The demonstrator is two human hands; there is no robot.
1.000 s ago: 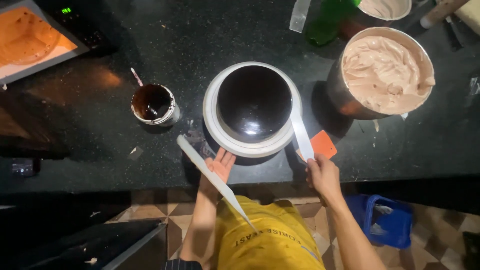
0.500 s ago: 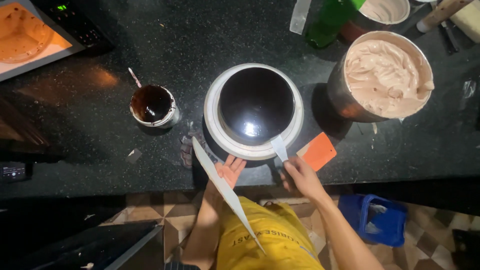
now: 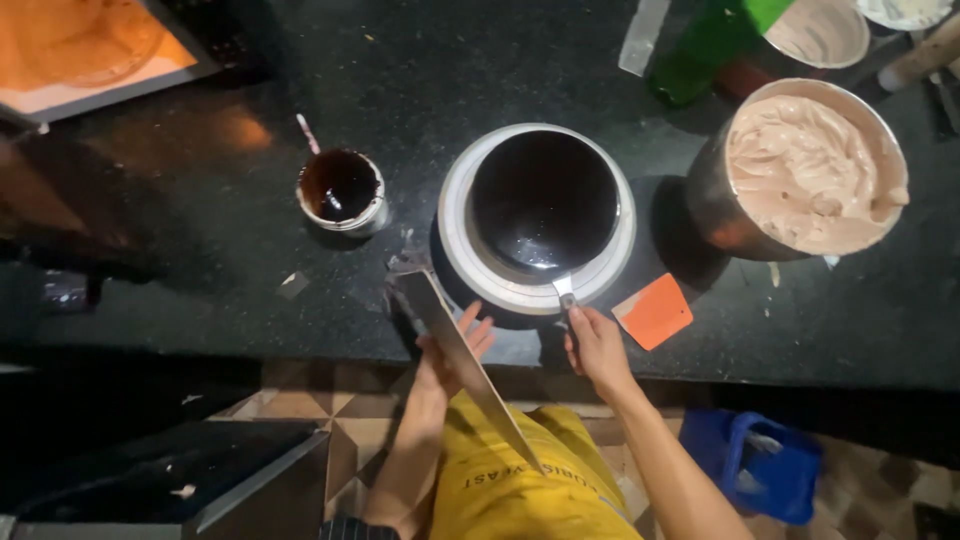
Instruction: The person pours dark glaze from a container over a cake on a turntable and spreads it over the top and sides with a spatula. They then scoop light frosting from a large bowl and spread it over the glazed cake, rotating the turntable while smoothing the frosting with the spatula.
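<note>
Glaze already coats the cake [image 3: 545,200] — right hand [image 3: 598,345] grips a spatula [image 3: 565,291] under its near edge, left hand [image 3: 452,350] grasps a long knife [image 3: 470,370] — lifting remains

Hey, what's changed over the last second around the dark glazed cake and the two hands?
The right hand swung its palette knife from the cake's right side round to the near edge, blade tip now at the base of the glazed cake. The left hand kept the long flat scraper, shifting slightly. The chocolate cup, cream bowl and orange scraper stayed put.
</note>
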